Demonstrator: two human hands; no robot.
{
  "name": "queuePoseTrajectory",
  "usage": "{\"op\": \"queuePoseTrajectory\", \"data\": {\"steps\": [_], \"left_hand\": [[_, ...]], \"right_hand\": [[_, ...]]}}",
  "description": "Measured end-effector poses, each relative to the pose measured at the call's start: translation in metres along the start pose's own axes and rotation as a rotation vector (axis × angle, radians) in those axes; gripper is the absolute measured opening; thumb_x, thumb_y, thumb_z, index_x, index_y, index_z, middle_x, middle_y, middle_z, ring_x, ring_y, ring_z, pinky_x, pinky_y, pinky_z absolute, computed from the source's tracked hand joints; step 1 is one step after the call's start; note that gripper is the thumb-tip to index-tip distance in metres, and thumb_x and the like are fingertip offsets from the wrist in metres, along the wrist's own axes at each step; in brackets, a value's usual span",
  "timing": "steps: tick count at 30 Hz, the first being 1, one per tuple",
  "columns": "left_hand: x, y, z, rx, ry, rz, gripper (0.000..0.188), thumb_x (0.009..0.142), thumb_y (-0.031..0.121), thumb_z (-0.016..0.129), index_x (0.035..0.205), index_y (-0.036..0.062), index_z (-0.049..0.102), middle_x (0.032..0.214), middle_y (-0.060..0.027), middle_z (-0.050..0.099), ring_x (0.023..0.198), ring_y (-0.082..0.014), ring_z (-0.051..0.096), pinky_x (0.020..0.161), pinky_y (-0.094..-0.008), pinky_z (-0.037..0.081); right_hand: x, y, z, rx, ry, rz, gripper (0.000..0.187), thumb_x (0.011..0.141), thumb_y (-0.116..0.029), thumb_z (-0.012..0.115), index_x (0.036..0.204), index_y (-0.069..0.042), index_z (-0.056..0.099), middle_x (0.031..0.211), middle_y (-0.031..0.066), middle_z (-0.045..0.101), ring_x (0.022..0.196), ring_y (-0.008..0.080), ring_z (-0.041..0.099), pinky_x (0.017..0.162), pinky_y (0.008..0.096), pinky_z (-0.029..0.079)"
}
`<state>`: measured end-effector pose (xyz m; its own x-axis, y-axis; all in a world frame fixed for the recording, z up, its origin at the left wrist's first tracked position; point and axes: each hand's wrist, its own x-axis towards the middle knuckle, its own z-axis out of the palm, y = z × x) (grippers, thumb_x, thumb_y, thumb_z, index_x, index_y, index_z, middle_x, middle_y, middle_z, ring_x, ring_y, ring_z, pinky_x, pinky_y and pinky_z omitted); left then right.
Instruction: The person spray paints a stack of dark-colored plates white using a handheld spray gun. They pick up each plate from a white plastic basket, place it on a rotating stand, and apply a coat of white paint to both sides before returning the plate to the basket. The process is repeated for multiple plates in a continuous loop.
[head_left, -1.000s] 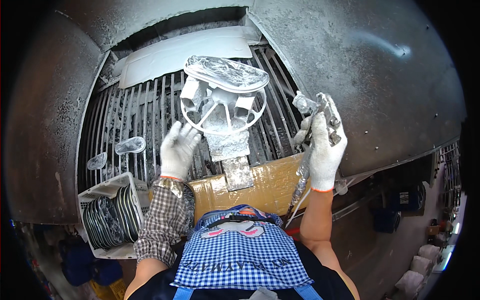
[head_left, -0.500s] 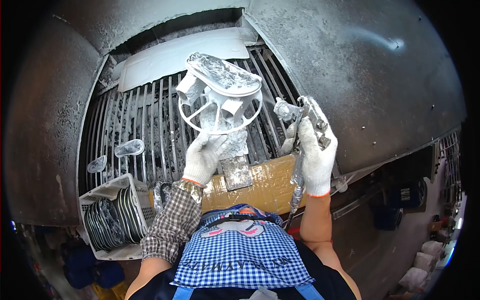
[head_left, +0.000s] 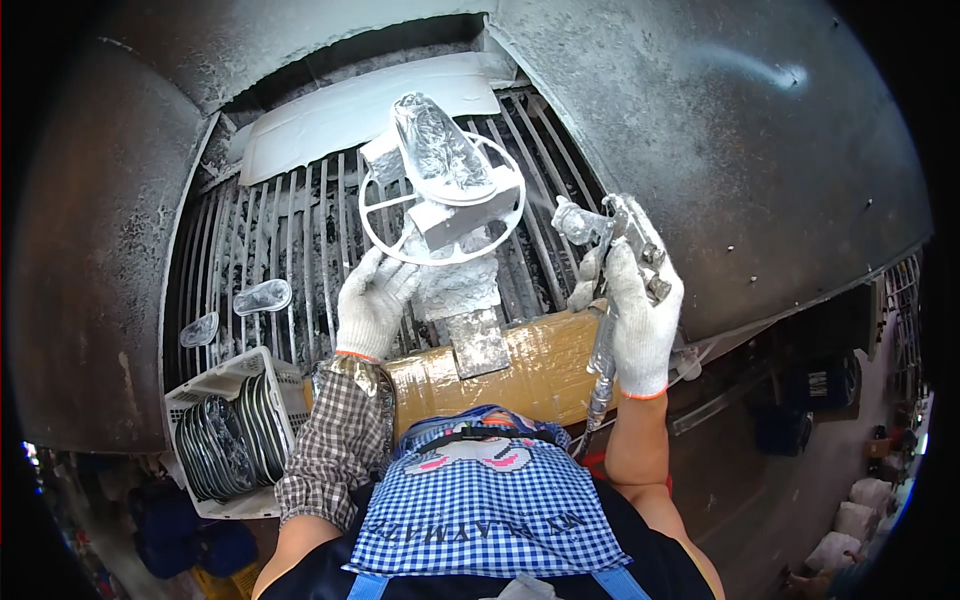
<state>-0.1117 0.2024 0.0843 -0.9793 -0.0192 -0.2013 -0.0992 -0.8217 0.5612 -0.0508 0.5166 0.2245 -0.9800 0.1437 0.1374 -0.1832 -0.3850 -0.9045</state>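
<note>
A white spoked wheel (head_left: 440, 262) stands on a powder-crusted support, with wrapped blocks on it. On top lies an elongated, sole-shaped piece (head_left: 440, 150) with crinkled clear film inside a white rim. My left hand (head_left: 376, 308), in a white knitted glove, is at the wheel's near-left rim. Its fingers are spread, apparently touching the rim, and hold nothing. My gloved right hand (head_left: 645, 295) is wrapped round a coated spray gun (head_left: 578, 222), whose nozzle points left at the piece. A faint mist shows before the nozzle. A hose runs down from the gun.
Dusty metal bars (head_left: 300, 230) lie beneath, between metal booth walls (head_left: 730, 180). Two small film-covered oval pieces (head_left: 263, 297) rest on the bars at left. A white crate (head_left: 290, 390) holds several dark-edged oval pieces. Taped cardboard (head_left: 550, 350) covers the near edge.
The wheel has turned, so the piece's long side now runs away from me instead of crosswise. My left hand has shifted left along the rim and spread its fingers. The gun has barely moved.
</note>
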Motion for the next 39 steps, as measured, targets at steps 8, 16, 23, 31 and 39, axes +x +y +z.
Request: {"op": "queuePoseTrajectory", "data": {"steps": [8, 16, 23, 31, 39], "left_hand": [[0.005, 0.01, -0.02, -0.004, 0.113, 0.09, 0.04, 0.104, 0.022, 0.061, 0.136, 0.0, 0.055, 0.143, -0.0285, 0.06, 0.127, -0.0422, 0.063, 0.104, -0.0546, 0.055], [-0.008, -0.006, -0.033, 0.058, 0.154, -0.017, 0.032, 0.101, 0.025, 0.061, 0.123, 0.0014, 0.063, 0.112, -0.0184, 0.071, 0.104, -0.0356, 0.07, 0.095, -0.0507, 0.059], [-0.014, -0.028, -0.029, 0.049, 0.076, -0.134, 0.041, 0.105, 0.029, 0.058, 0.133, -0.0008, 0.057, 0.126, -0.0237, 0.068, 0.115, -0.0402, 0.068, 0.098, -0.053, 0.058], [-0.021, -0.032, 0.001, 0.054, -0.015, -0.119, 0.057, 0.106, 0.039, 0.059, 0.145, -0.0018, 0.051, 0.137, -0.0241, 0.062, 0.124, -0.0382, 0.064, 0.105, -0.0524, 0.054], [-0.021, -0.015, 0.002, 0.066, -0.031, -0.051, 0.064, 0.107, 0.044, 0.056, 0.152, -0.0011, 0.047, 0.14, -0.0232, 0.061, 0.125, -0.0361, 0.063, 0.108, -0.0512, 0.052]], "right_hand": [[-0.002, 0.005, 0.003, -0.029, -0.083, 0.01, 0.053, 0.107, -0.014, 0.065, 0.154, 0.005, 0.049, 0.091, 0.0057, 0.07, 0.072, 0.0076, 0.063, 0.066, 0.0233, 0.054], [0.011, 0.023, 0.014, 0.006, -0.182, 0.075, 0.054, 0.106, -0.01, 0.064, 0.155, 0.004, 0.048, 0.091, 0.0064, 0.071, 0.071, 0.0084, 0.065, 0.064, 0.0242, 0.055], [0.035, 0.04, 0.027, 0.037, -0.182, 0.065, 0.053, 0.108, -0.013, 0.064, 0.156, 0.001, 0.048, 0.089, 0.0029, 0.068, 0.07, 0.0069, 0.064, 0.062, 0.0239, 0.054], [0.064, 0.046, 0.033, -0.01, -0.1, -0.112, 0.051, 0.109, -0.017, 0.064, 0.154, 0.003, 0.049, 0.091, 0.0038, 0.068, 0.07, 0.0072, 0.062, 0.061, 0.0242, 0.052], [0.055, 0.029, 0.03, -0.097, 0.0, -0.207, 0.055, 0.108, -0.008, 0.061, 0.158, 0.004, 0.042, 0.104, 0.0048, 0.068, 0.071, 0.0047, 0.057, 0.063, 0.0202, 0.05]]}}
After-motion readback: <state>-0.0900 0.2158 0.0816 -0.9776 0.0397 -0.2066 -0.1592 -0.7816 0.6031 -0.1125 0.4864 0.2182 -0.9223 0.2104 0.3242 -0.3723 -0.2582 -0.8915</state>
